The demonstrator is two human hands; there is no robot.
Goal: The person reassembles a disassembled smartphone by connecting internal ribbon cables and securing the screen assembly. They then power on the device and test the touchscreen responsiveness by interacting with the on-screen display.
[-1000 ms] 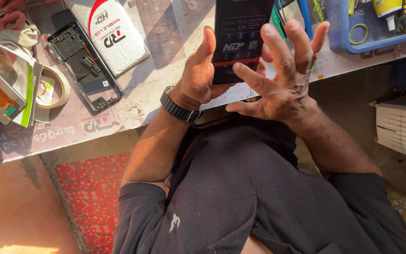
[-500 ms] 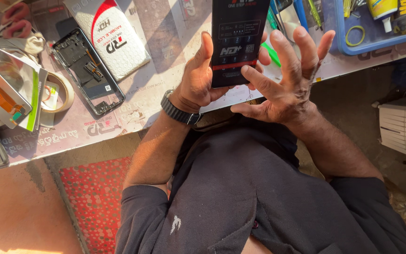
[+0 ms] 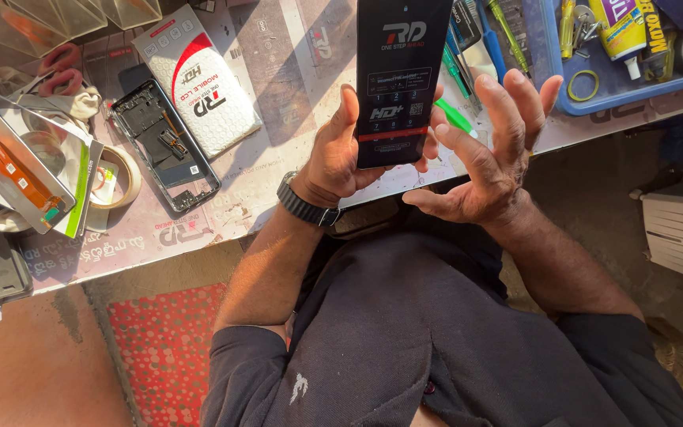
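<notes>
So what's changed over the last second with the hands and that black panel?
Little: the left hand keeps its grip on the black panel. The right hand stays open beside it, fingers spread, edging slightly off its face. The phone frame and white box on the table have not moved.

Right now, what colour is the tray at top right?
Blue tray, head view.

Harsh sunlight, hard shadows — sharp focus (glare on table (image 3: 278, 71)).
</notes>
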